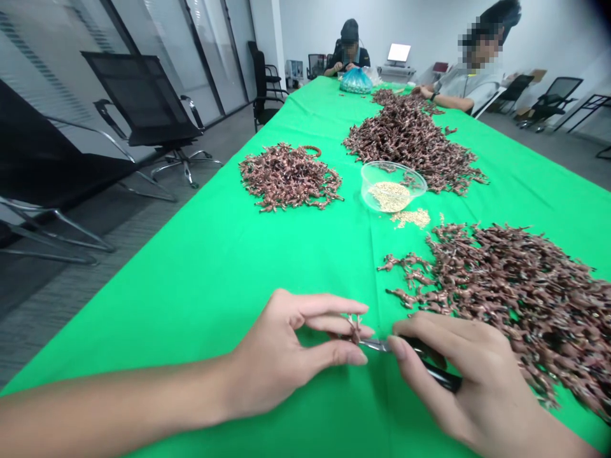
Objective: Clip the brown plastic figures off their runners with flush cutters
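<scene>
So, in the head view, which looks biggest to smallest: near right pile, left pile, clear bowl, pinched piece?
1. near right pile, though nearness may inflate it
2. left pile
3. clear bowl
4. pinched piece, in the left hand

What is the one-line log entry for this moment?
left hand: pinches piece | right hand: holds tool, tip at piece | beside: pile, bowl

We log one pair of bare hands, slim-fingered with short plain nails: left hand (281, 353) with forearm (119, 407) uncovered along its visible length, right hand (458, 375) seen to the wrist, likewise uncovered
</scene>
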A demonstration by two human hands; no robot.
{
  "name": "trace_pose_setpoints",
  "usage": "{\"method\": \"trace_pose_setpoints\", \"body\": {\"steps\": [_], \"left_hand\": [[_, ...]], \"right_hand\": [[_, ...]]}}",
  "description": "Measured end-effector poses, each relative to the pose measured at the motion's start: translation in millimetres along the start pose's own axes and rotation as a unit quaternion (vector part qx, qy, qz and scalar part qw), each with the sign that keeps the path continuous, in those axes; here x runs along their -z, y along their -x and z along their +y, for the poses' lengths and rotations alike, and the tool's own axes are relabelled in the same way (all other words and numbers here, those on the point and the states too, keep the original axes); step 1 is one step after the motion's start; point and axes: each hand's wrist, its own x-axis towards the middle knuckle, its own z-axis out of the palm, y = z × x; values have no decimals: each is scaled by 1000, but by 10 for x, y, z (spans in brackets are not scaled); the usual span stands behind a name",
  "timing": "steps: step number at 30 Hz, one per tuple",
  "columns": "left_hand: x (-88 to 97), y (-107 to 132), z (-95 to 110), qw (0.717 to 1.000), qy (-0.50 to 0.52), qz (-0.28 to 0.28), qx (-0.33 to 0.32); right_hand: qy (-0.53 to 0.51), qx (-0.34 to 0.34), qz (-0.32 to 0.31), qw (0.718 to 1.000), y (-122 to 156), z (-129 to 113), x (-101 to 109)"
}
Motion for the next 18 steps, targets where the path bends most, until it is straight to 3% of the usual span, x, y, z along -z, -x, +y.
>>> {"method": "trace_pose_setpoints", "body": {"steps": [5,11,18], "left_hand": [[-1,-17,19,1000,-1,7,3],[24,-42,-7,999,16,14,42],[31,-37,8,998,30,15,58]], "right_hand": [[-32,-48,-15,998,-26,0,16],[1,-15,40,999,-18,73,6],[-9,-17,27,999,-4,56,-25]]}}
